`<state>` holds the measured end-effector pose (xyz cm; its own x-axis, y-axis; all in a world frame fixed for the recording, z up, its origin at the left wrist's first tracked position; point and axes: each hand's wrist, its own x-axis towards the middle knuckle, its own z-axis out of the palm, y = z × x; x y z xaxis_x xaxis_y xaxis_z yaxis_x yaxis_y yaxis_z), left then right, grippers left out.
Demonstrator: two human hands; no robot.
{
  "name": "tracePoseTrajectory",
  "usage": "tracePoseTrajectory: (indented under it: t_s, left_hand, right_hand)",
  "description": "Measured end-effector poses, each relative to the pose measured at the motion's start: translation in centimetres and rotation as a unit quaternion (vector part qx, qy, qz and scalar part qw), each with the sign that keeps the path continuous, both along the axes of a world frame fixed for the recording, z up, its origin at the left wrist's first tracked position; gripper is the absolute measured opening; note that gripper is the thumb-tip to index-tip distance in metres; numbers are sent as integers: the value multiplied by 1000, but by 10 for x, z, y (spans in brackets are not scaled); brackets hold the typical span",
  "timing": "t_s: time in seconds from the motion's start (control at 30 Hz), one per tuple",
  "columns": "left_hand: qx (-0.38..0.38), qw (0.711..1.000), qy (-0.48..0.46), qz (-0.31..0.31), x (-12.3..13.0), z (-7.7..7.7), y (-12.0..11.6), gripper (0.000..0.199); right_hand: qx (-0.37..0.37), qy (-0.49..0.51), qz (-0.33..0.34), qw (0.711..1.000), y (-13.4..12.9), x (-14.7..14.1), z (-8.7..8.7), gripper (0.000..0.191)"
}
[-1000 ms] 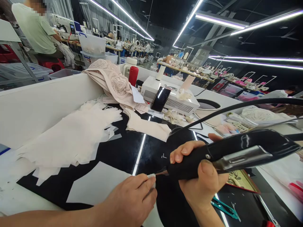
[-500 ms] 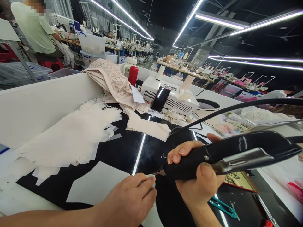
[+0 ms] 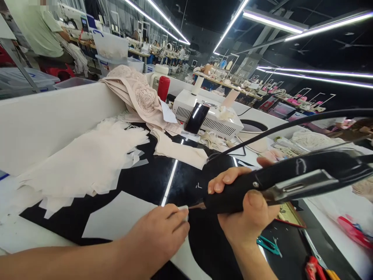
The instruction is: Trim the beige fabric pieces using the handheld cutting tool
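In my right hand (image 3: 247,206) is a black corded handheld tool (image 3: 279,175) with a metal lever along its side. My fingers wrap round its body, and its narrow metal tip points left. My left hand (image 3: 163,229) is closed in a pinch on a small white piece (image 3: 184,210), mostly hidden by the fingers, right at the tool's tip. Under the left forearm lies a flat white sheet (image 3: 119,214) on the glossy black tabletop (image 3: 145,179). A pile of cream fabric pieces (image 3: 84,155) sits to the left, and a folded cream strip (image 3: 180,151) lies farther back.
Behind stand a white vented box (image 3: 210,114), a phone (image 3: 197,118) leaning on it, a red bottle (image 3: 163,88) and lace fabric (image 3: 136,91). Teal thread snips (image 3: 268,245) and red-handled scissors (image 3: 314,266) lie at right. A black cable (image 3: 291,126) arches over the table.
The view has shifted slightly, bringing more of the red-handled scissors into sight. Both hands keep the same hold, the tool's tip still at the white piece.
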<state>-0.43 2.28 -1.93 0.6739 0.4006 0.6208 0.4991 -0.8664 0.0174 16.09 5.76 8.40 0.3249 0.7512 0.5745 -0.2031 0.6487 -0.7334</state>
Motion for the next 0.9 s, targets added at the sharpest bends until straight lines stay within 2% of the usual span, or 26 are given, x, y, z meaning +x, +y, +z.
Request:
tracePoseTrajectory:
  t_s: [0.13,0.27,0.37,0.57,0.7,0.9]
  left_hand:
    - [-39,998,39,39,-7,13,11,16]
    - [-33,997,50,44,-14,21,24,17]
    - [-22,1000,10,8,-13,26,24,21]
    - [-63,991,-23,-113,-2,39,0,27]
    - [-32,991,-24,-128,6,38,-7,21]
    - [-4,990,-4,-138,13,32,-5,17]
  right_hand:
    - [-21,-2,-45,999,-13,14,12,41]
    - [-43,-23,-58,997,-34,31,12,46]
    - [-45,-34,-53,997,-47,38,8,44]
    - [-40,-15,-27,999,-57,30,3,45]
    - [-41,2,-17,999,-57,22,0,47]
    - [-37,-15,-12,999,-59,22,-4,44]
